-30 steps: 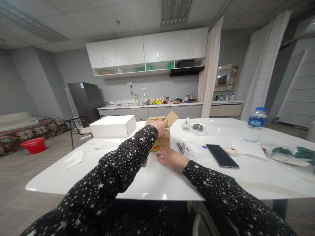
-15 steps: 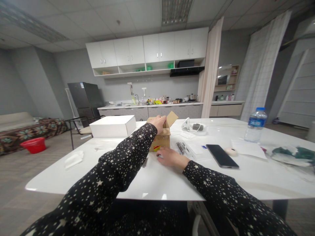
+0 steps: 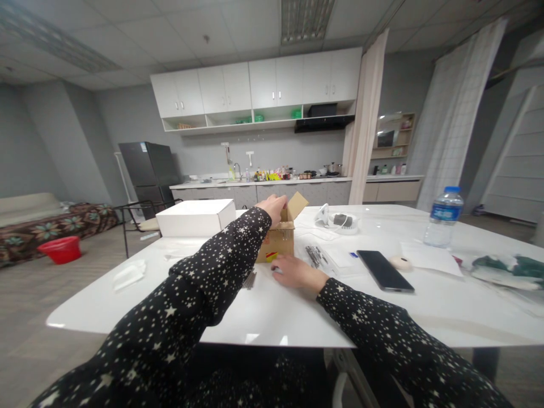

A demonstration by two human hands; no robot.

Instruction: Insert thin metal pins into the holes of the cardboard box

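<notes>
Cardboard box (image 3: 278, 241) sits a little past the middle of the white worktop (image 3: 272, 317), at about twelve o'clock from the person, its top flaps standing open.

Nearest the camera, two star-patterned sleeves (image 3: 191, 294) run out over the front edge. The right hand (image 3: 297, 272) lies flat on the worktop, fingers loosely spread and closed on nothing, touching the box's front foot at about five o'clock of it. Farther out, the left hand (image 3: 276, 205) is at the box's open top; its fingers curl over the top edge or a flap, but whether the grip is pinched on the cardboard or only resting there cannot be told.

Judged from this, the step in hand is opening the box or getting into it, one hand steadying the base while the other works the top. The next move calls for the flap to be folded well clear and the base kept from sliding on the smooth surface.

Just beside the box at three o'clock lie small dark parts (image 3: 315, 256), then a black phone (image 3: 385, 271). A white box (image 3: 198, 217) sits at ten o'clock, and a water bottle (image 3: 442, 216) stands far off at two o'clock.
</notes>
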